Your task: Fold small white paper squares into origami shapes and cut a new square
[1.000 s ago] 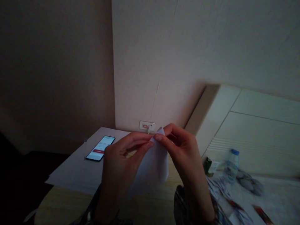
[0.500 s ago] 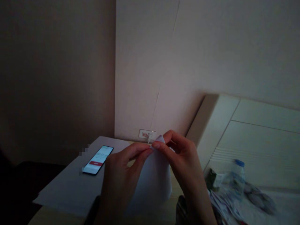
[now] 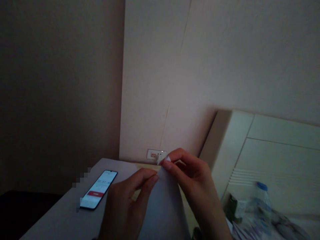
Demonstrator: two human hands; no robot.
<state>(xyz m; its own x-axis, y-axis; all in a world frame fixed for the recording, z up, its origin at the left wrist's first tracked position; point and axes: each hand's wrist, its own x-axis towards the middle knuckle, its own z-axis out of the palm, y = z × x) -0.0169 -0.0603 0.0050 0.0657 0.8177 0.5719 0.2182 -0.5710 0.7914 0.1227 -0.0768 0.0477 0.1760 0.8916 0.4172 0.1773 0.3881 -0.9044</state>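
So both hands are up in the middle of the view, pinching the same white sheet of paper (image 3: pixel 165 203) near its top. The left hand (image 3: pixel 127 200) has the edge between thumb and fingertips, and the right hand (image 3: pixel 195 183) has thumb and index finger closed on the top corner, with a little tip of it poking up past the thumb. The sheet hangs down between the wrists, over a light wood tabletop (image 3: pixel 143 166). Off to the left there's a phone (image 3: pixel 98 190) with its screen lit and a red button showing, lying on more white paper (image 3: pixel 58 213) on the table. Behind the hands, low on the wall, is a socket (image 3: pixel 152 154) with something white plugged in. Over on the right is a pale headboard (image 3: pixel 280 160), and in front of it a clear bottle with a blue cap (image 3: pixel 262 206) next to a dark green and white box (image 3: pixel 235 208), pretty blurry.
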